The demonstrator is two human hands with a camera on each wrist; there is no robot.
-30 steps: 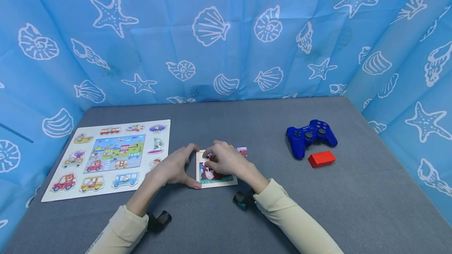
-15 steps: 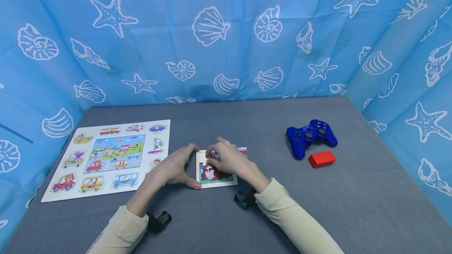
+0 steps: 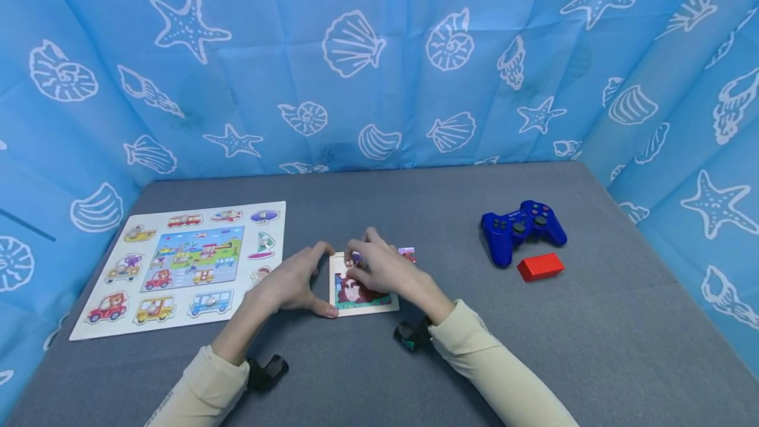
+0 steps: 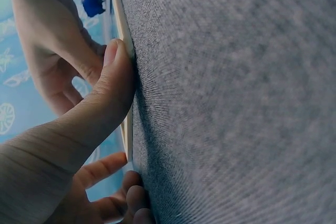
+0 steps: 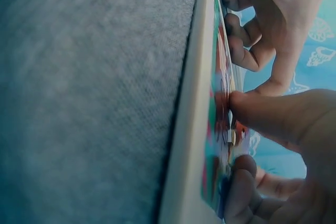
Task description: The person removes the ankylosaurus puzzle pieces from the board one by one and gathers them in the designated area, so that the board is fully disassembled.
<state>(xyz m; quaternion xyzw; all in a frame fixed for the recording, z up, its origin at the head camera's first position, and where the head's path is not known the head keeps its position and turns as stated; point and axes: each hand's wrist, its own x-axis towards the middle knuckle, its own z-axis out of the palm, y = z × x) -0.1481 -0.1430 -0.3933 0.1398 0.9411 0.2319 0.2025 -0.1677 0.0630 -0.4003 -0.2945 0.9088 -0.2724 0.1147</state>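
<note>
A small wooden jigsaw puzzle tray (image 3: 367, 312) with a pale rim lies on the table, its picture showing a brown-haired figure over green. My left hand (image 3: 299, 279) spans its left side, thumb at the near corner and a finger at the far corner. My right hand (image 3: 379, 265) is over the upper part of the tray. Between its thumb and fingers it pinches a colourful puzzle piece (image 5: 241, 134), which sits close over the picture in the right wrist view. Bare pale backing shows at the tray's upper left. Fingers partly hide the piece in the head view.
Another pink-and-red puzzle piece (image 3: 408, 254) lies just beyond the tray's far right corner. On the left is a large vehicle peg puzzle board (image 3: 237, 321). A blue game controller (image 3: 522, 229) and a red block (image 3: 540, 267) lie to the right. A blue shell-print curtain (image 3: 409, 97) surrounds the table.
My right hand has shifted slightly away from me and lifted its knuckles, uncovering more of the picture and the piece at its fingertips. The left hand and the tray have stayed put.
</note>
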